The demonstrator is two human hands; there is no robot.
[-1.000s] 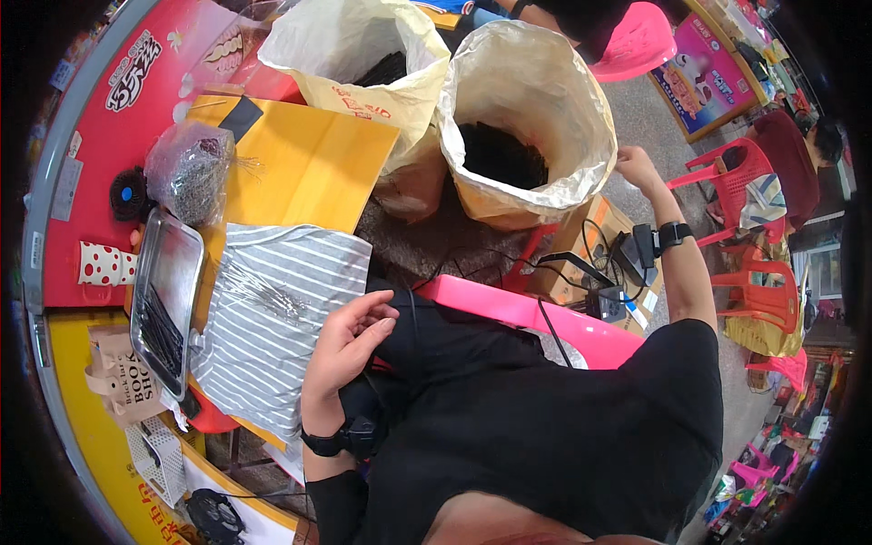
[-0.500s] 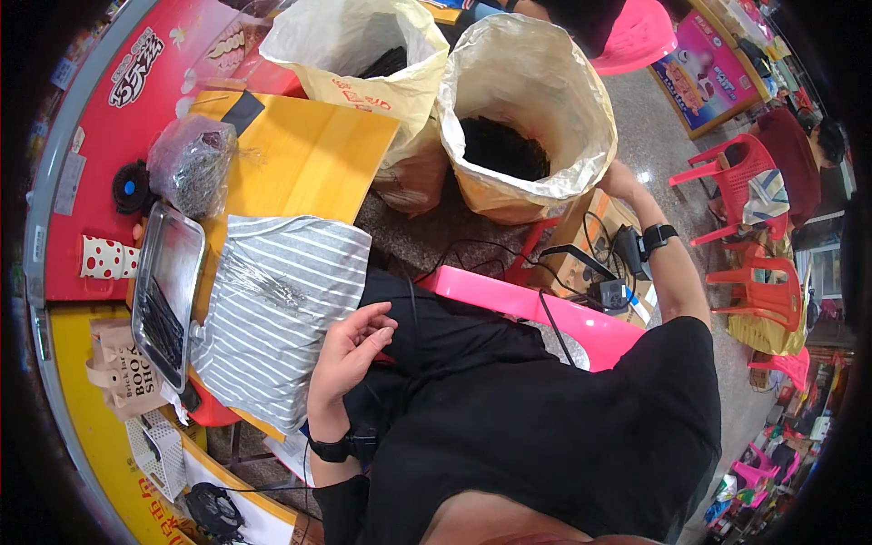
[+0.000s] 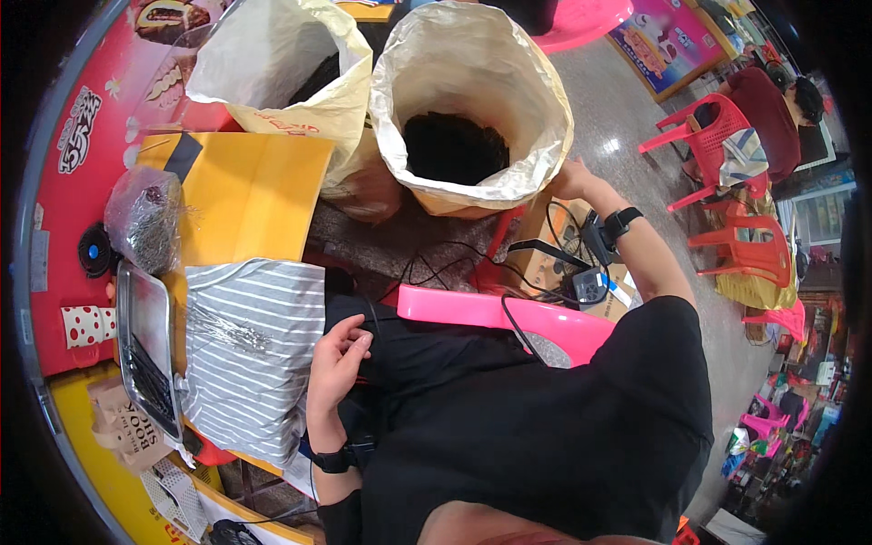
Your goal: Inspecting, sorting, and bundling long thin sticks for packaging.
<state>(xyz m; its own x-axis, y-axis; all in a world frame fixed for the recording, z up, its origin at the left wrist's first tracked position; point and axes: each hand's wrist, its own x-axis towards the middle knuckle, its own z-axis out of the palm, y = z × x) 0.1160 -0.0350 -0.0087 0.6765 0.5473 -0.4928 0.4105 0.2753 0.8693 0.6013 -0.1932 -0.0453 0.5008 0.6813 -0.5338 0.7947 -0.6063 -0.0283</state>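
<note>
My right hand (image 3: pixel 574 179) is at the right outer side of a large cream woven sack (image 3: pixel 531 168), its fingers closed against the material and partly hidden. Inside the sack lies a dark mass of thin pieces (image 3: pixel 454 150). Above my lap, near the edge of a grey-and-white striped cloth (image 3: pixel 272 391), is my left hand (image 3: pixel 338 361). Its fingers are loosely bent and apart, with nothing visible in them. A bunch of thin silvery wires or sticks (image 3: pixel 232 334) rests on the cloth. Next to the cloth, a metal tray (image 3: pixel 145 295) holds thin black pieces (image 3: pixel 150 377).
A second sack (image 3: pixel 263 68) stands beyond the yellow table (image 3: pixel 259 195), where a plastic bag of thin metal pieces (image 3: pixel 145 213) sits. A pink stool (image 3: pixel 495 312) and a carton with cables (image 3: pixel 536 250) are near my right arm. A person (image 3: pixel 772 113) is at the far right.
The whole view has shifted and turned, so the sacks and table appear farther left. My left hand's fingers have bent a little more. My right hand stays at the sack's side.
</note>
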